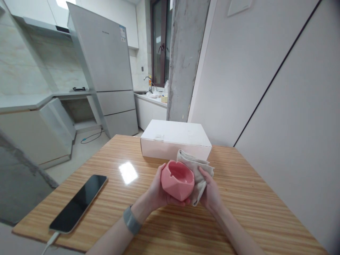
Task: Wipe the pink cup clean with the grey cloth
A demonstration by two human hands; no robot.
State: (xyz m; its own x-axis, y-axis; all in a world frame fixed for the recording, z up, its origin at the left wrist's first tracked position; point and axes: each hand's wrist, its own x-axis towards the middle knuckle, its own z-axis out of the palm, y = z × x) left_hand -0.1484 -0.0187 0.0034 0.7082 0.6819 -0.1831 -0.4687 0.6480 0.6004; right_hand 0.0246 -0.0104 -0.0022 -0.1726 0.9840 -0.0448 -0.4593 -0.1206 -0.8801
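A pink faceted ashtray (177, 180) with notches in its rim is held above the table, tilted so that its hollow shows. My left hand (156, 189), with a grey band on the wrist, is closed around its left side and underside. In my right hand (211, 193) is a folded beige cloth (196, 171), pressed against the right side of the ashtray. The thumb lies over the cloth and the other fingers are mostly hidden behind it.
Behind my hands a white box (175, 132) lies on the wooden table (239, 198). A phone (79, 203) with a white cable (51, 241) plugged in rests at the left edge. A white wall (278, 117) borders the table's right side; a fridge (106, 60) stands beyond.
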